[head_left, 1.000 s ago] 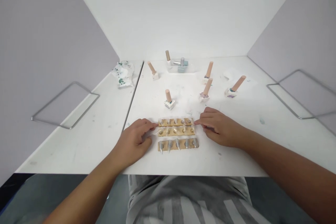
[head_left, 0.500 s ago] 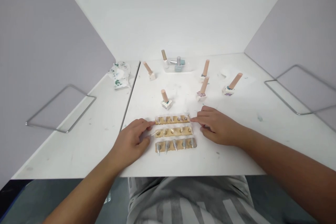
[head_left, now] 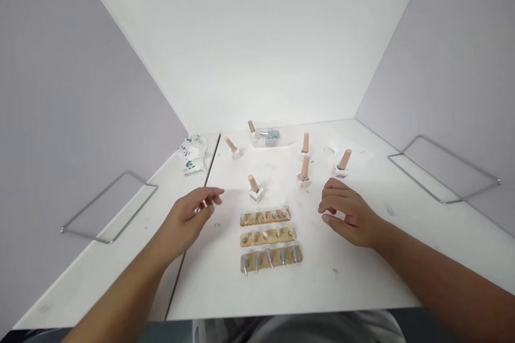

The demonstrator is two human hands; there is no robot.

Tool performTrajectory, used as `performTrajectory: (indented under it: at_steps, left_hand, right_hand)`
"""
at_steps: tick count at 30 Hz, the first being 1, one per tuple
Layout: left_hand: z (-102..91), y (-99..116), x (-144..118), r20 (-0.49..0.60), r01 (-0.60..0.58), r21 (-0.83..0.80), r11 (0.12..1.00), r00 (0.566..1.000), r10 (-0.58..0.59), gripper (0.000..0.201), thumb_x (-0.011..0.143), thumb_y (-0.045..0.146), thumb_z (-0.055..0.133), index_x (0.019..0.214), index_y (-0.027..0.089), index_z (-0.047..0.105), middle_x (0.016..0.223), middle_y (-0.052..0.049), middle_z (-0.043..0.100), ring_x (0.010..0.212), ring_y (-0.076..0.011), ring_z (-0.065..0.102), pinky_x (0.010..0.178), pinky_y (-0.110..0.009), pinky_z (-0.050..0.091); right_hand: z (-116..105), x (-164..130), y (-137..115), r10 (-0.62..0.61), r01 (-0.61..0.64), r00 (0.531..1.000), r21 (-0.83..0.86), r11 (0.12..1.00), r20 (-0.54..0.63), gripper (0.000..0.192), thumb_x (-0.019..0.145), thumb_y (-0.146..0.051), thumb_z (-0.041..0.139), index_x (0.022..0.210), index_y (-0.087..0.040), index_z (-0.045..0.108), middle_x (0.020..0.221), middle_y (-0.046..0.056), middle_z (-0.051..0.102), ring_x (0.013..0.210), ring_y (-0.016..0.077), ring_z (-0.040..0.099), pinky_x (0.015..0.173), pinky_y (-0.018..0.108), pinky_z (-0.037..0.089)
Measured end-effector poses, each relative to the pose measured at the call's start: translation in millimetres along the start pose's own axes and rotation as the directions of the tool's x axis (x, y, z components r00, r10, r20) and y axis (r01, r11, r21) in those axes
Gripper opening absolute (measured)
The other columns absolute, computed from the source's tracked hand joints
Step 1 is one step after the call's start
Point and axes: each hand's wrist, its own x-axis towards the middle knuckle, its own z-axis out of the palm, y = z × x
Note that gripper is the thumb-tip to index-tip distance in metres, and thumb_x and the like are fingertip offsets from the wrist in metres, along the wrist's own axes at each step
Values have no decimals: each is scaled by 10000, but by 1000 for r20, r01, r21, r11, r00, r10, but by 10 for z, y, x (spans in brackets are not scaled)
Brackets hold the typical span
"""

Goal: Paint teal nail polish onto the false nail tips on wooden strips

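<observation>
Three tan strips carrying false nail tips lie one behind another on the white table: a back strip, a middle strip and a front strip whose tips look silvery grey. My left hand hovers to their left, fingers loosely bent and apart, holding nothing. On the other side, my right hand is raised with curled but parted fingers and nothing in them. Just behind the strips stands a nail polish bottle with a peach cap. Neither hand touches a strip.
More polish bottles stand further back, including one at the middle right and one beyond my right hand. A clear tray holds several bottles by the back wall. A stained crumpled wipe lies back left. Metal wire frames flank both sides.
Both hands have let go of the back strip's ends and moved outward, left and right. The view has tilted up, so the table sits lower in the picture.
</observation>
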Motion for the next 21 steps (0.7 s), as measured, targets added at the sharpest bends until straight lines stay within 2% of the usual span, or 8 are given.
performTrajectory:
  at_steps: [3, 5, 7, 10, 13, 21]
  left_hand:
    - [-40, 63, 425, 168, -6, 0, 1000, 986, 6, 315, 896, 274, 500, 1173, 256, 647, 1112, -61, 681, 950, -220, 606, 769, -334, 511]
    - [4, 82, 652, 299, -35, -12, 999, 954, 37, 314, 876, 238, 547, 1171, 257, 654, 1132, -58, 683, 979, -215, 615, 798, -332, 531]
    - [75, 65, 799, 388, -59, -25, 998, 919, 64, 289, 896, 233, 580, 1178, 240, 641, 1163, -66, 671, 992, -202, 619, 834, -342, 547]
    - [183, -9, 887, 491, -71, -40, 997, 867, 82, 299, 948, 316, 607, 1211, 174, 602, 1202, -92, 639, 1002, -204, 644, 861, -394, 575]
    - [260, -72, 901, 535, -65, -55, 996, 841, 84, 348, 958, 352, 605, 1243, 153, 582, 1229, -102, 625, 1045, -224, 649, 883, -431, 581]
    - [453, -78, 956, 491, -55, -72, 996, 867, 83, 359, 954, 350, 610, 1253, 153, 579, 1255, -106, 616, 1079, -238, 640, 908, -449, 572]
  right_hand:
    - [-8, -13, 22, -32, 32, 998, -16, 999, -54, 151, 817, -88, 533, 870, -222, 489, 662, -1, 449, 723, 191, 424, 611, 318, 389]
    - [-4, -34, 45, -40, 37, 997, -36, 999, -66, 160, 805, -90, 543, 870, -223, 483, 668, -2, 452, 716, 190, 428, 602, 315, 386]
    - [3, -56, 74, -35, 31, 997, -56, 998, -70, 159, 796, -91, 549, 855, -223, 483, 665, -2, 457, 706, 191, 433, 596, 318, 386]
    - [18, -64, 102, -31, 26, 997, -71, 997, -70, 156, 794, -96, 548, 845, -228, 482, 661, -4, 463, 689, 194, 440, 593, 329, 390]
    - [30, -29, 92, -31, 28, 998, -63, 998, -51, 159, 800, -100, 541, 865, -234, 484, 659, -2, 468, 680, 197, 443, 586, 335, 395]
    - [36, 14, 64, -32, 33, 999, -29, 999, 9, 235, 782, -78, 568, 953, -236, 539, 653, 7, 498, 676, 204, 457, 558, 332, 414]
